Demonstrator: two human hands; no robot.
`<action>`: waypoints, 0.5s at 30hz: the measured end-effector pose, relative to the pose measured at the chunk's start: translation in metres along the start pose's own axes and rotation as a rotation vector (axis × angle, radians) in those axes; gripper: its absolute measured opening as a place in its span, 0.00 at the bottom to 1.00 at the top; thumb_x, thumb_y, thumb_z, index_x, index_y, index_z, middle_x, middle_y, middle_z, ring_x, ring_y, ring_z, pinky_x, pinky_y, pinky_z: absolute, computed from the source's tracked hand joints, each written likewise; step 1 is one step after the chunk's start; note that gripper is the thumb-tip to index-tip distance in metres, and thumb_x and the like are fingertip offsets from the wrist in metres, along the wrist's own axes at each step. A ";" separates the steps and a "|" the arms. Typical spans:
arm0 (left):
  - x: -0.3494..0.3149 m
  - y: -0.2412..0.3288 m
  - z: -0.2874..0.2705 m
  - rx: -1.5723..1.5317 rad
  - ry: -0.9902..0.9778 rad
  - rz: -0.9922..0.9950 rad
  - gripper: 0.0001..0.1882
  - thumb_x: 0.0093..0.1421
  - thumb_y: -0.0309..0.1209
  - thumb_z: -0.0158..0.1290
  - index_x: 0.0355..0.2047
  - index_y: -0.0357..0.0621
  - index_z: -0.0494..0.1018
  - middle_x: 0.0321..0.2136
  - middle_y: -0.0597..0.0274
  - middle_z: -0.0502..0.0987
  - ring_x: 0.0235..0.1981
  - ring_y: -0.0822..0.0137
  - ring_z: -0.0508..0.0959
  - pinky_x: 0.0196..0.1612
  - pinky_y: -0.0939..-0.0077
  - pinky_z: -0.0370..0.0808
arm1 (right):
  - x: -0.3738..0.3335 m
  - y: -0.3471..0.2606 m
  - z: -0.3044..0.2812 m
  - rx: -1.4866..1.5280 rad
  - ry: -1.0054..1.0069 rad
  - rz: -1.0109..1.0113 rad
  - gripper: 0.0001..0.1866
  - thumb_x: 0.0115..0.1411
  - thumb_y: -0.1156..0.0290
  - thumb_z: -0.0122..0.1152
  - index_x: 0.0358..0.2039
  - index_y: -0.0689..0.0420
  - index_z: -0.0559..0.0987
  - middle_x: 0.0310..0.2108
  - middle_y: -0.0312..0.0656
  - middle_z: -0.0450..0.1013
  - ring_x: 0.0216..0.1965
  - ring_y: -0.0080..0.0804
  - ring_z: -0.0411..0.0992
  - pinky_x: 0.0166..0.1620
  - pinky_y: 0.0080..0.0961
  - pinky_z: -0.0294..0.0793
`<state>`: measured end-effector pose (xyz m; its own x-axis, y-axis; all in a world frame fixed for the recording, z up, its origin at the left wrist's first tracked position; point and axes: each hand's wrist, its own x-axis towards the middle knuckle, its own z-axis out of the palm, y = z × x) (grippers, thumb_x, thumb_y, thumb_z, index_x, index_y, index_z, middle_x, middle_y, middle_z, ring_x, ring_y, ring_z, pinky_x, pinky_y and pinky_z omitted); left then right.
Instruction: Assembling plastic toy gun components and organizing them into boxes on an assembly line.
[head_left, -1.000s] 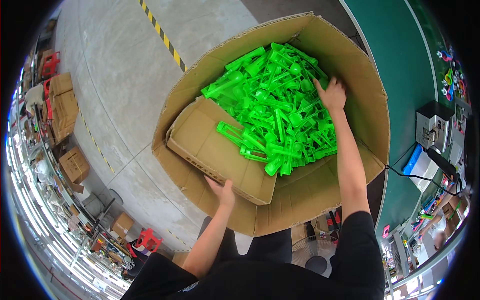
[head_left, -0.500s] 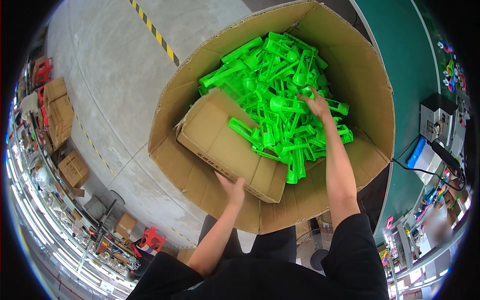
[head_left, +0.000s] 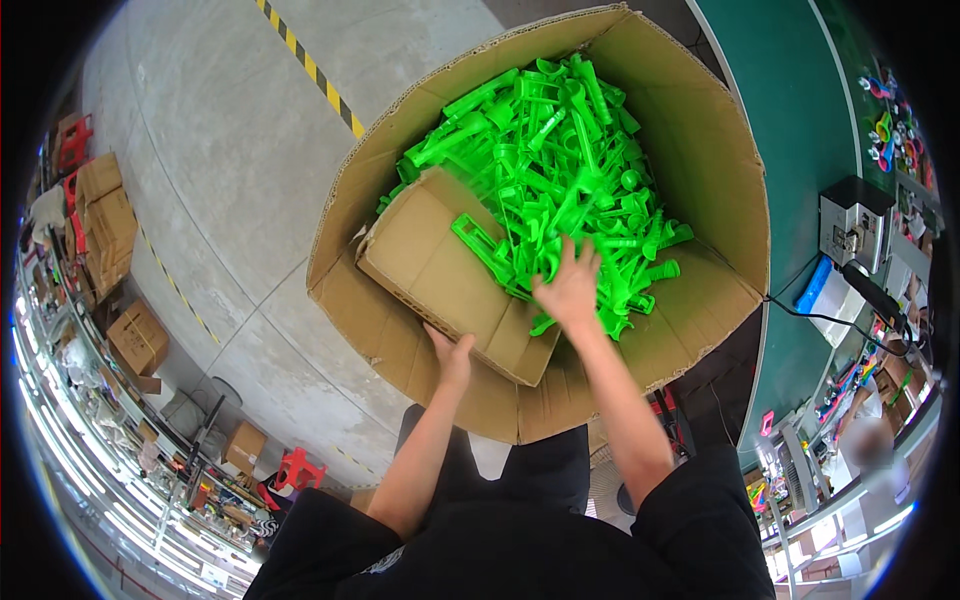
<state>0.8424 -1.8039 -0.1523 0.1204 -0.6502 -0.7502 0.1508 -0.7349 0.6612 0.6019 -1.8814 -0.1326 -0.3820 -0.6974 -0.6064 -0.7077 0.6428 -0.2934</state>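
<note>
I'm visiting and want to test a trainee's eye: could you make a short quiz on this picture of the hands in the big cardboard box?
1. True or false: the large brown cardboard box holds bright green plastic parts.
2. Which hand rests on the green pile? A) left B) right
3. What does the left hand touch?

Key:
1. True.
2. B; the right hand lies on the pile's near edge.
3. The edge of the loose brown cardboard sheet inside the box.
</note>
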 end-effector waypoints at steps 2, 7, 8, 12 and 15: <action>0.005 -0.010 -0.014 0.051 0.098 -0.047 0.53 0.51 0.20 0.51 0.73 0.42 0.33 0.69 0.51 0.52 0.69 0.57 0.56 0.71 0.65 0.51 | -0.032 -0.028 0.010 0.022 0.045 -0.023 0.50 0.47 0.59 0.71 0.67 0.62 0.58 0.65 0.69 0.53 0.65 0.72 0.53 0.65 0.55 0.62; 0.014 -0.011 0.008 -0.023 0.021 -0.103 0.47 0.53 0.23 0.49 0.71 0.43 0.39 0.65 0.50 0.57 0.64 0.55 0.62 0.68 0.63 0.59 | -0.091 -0.029 0.015 0.408 -0.074 -0.290 0.49 0.54 0.62 0.68 0.71 0.60 0.53 0.70 0.69 0.45 0.69 0.69 0.50 0.69 0.51 0.55; 0.014 -0.018 0.009 -0.105 -0.015 -0.132 0.44 0.53 0.24 0.48 0.69 0.44 0.43 0.63 0.50 0.60 0.62 0.54 0.65 0.66 0.62 0.63 | -0.104 -0.033 0.009 0.406 -0.072 -0.276 0.49 0.54 0.62 0.68 0.71 0.60 0.53 0.70 0.69 0.45 0.69 0.69 0.50 0.69 0.51 0.55; 0.056 -0.078 -0.056 -0.622 -0.109 -0.298 0.38 0.53 0.26 0.49 0.66 0.41 0.53 0.59 0.51 0.66 0.57 0.55 0.70 0.60 0.61 0.68 | -0.091 -0.070 -0.066 0.569 -0.617 -0.555 0.32 0.57 0.65 0.66 0.61 0.58 0.70 0.59 0.60 0.68 0.60 0.56 0.67 0.63 0.45 0.66; 0.063 -0.069 -0.033 -0.314 0.297 -0.132 0.29 0.53 0.29 0.52 0.57 0.37 0.66 0.53 0.54 0.71 0.54 0.57 0.72 0.57 0.61 0.69 | -0.012 -0.008 -0.073 0.771 -0.608 -0.364 0.15 0.62 0.63 0.65 0.45 0.58 0.83 0.44 0.43 0.82 0.44 0.30 0.78 0.49 0.31 0.76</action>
<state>0.8722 -1.7875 -0.2453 0.3494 -0.4378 -0.8284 0.4688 -0.6838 0.5591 0.5687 -1.9012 -0.0691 0.2926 -0.7495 -0.5939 -0.0671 0.6034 -0.7946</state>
